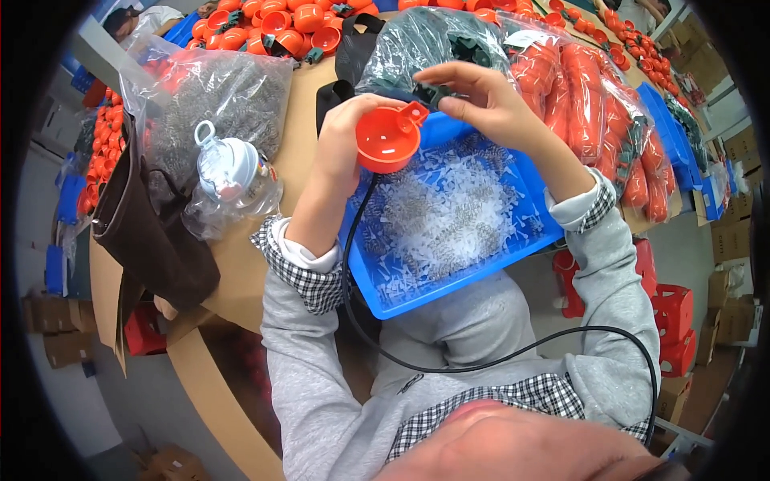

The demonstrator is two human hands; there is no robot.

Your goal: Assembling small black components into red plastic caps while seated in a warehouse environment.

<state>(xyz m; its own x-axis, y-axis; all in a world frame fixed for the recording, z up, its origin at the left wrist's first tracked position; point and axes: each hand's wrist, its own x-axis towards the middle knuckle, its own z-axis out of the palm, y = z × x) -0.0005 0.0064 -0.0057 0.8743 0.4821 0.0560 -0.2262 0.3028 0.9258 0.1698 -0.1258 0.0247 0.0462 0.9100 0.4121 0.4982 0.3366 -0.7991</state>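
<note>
My left hand (pixel 343 135) is closed around a small round orange plastic cup (pixel 383 143), its hollow side facing up and its tab pointing right. Close by on the right, my right hand (pixel 496 103) has its thumb and fingers around a dark green plastic clip (pixel 431 94), next to the cup's tab. Both hands are above the far part of a blue tray (pixel 473 276), which rests at my lap. Small white plastic pins (pixel 417 212) and thin metal springs (pixel 485 192) lie mixed in the tray.
A clear bag of springs (pixel 233 100), a lidded bottle (pixel 233 172) and a brown bag (pixel 148 216) stand left. Beyond the tray lie a bag of green parts (pixel 425 48) and loose orange cups (pixel 277 24). Bagged cup stacks (pixel 581 96) lie right. A black cable (pixel 481 367) crosses my lap.
</note>
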